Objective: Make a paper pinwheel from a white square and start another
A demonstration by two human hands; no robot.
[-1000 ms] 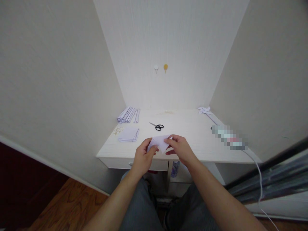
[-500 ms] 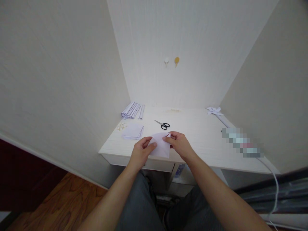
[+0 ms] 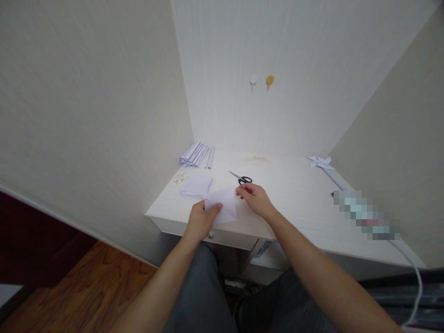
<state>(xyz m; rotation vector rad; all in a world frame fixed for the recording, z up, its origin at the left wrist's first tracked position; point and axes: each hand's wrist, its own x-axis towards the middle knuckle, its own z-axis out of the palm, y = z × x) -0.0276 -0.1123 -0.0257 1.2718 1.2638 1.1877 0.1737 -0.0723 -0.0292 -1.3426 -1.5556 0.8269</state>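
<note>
A pale lilac sheet of paper [image 3: 224,206] lies near the front edge of the white desk [image 3: 298,203]. My left hand [image 3: 201,221] rests on its lower left corner, fingers closed over the edge. My right hand [image 3: 255,199] pinches the sheet's upper right corner. Black-handled scissors [image 3: 243,178] lie just behind my right hand.
A stack of square papers [image 3: 196,186] and small white bits [image 3: 180,177] lie at the desk's left. Folded paper strips [image 3: 197,155] sit at the back left corner. A paper pinwheel [image 3: 321,162] is at the back right. Two hooks [image 3: 260,81] hang on the wall. A white cable [image 3: 412,273] trails right.
The paper has come down from being held in the air onto the desk and has opened flatter. Both hands moved forward with it. The camera view shifted left.
</note>
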